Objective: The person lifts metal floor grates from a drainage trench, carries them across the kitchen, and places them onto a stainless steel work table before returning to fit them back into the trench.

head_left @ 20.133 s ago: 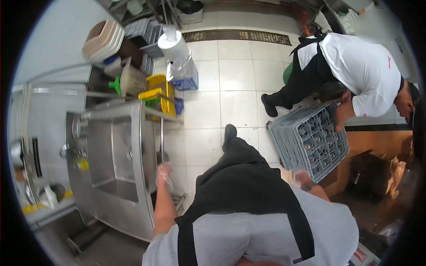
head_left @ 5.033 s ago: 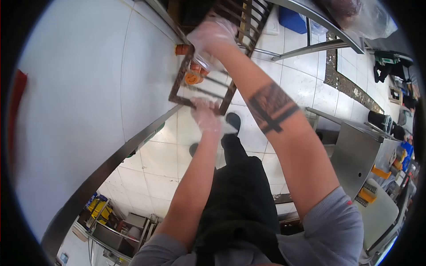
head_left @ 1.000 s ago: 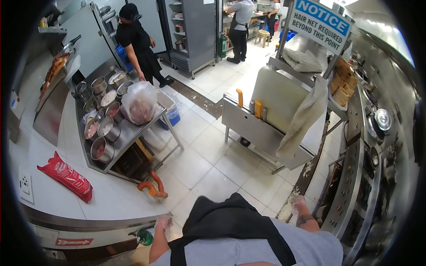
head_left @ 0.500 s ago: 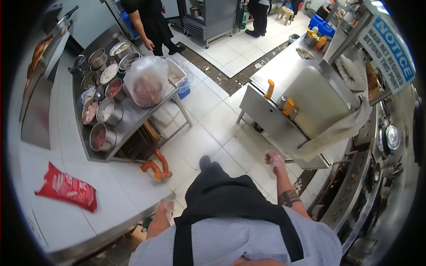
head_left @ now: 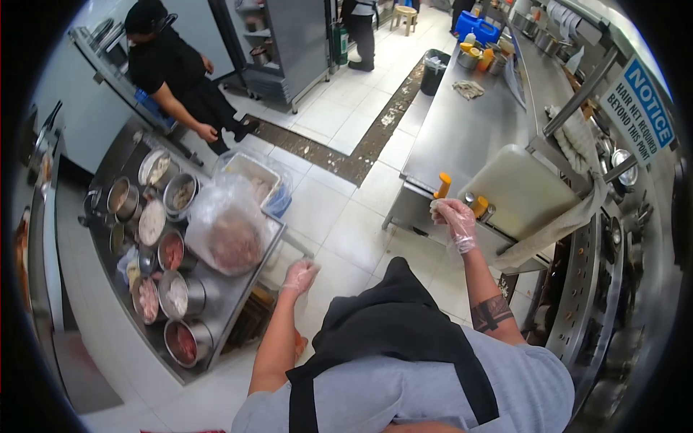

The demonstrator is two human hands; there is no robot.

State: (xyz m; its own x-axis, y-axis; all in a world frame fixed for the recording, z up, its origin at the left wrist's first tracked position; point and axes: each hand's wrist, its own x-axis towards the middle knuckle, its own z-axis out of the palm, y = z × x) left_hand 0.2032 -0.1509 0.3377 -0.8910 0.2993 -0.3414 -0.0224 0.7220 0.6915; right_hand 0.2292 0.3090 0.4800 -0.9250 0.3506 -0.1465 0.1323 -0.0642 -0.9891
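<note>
My left hand (head_left: pixel 300 276), in a clear plastic glove, hangs with curled fingers beside the steel table (head_left: pixel 268 249) of ingredient pots; whether anything is in it is hidden. On that table a clear plastic bag of meat (head_left: pixel 234 242) lies nearest to it. My right hand (head_left: pixel 453 218), gloved too, is raised with bent fingers close to an orange handle (head_left: pixel 443 184). Its fingertips come together, and what they hold, if anything, is too small to name. Behind it a pale cutting board (head_left: pixel 516 189) leans at the end of the steel counter (head_left: pixel 462 141).
A person in black (head_left: pixel 173 79) stands beyond the pots (head_left: pixel 186 343) at the upper left. Another person (head_left: pixel 359 32) is farther back. A black bin (head_left: pixel 433 71) stands beside the counter. Along the right are the stove (head_left: pixel 577 289) and a notice sign (head_left: pixel 635 108).
Both my hands have risen and come forward. The view has moved on toward the pots and the counter; the red packet at the left has nearly left the frame, and the person in black shows more fully.
</note>
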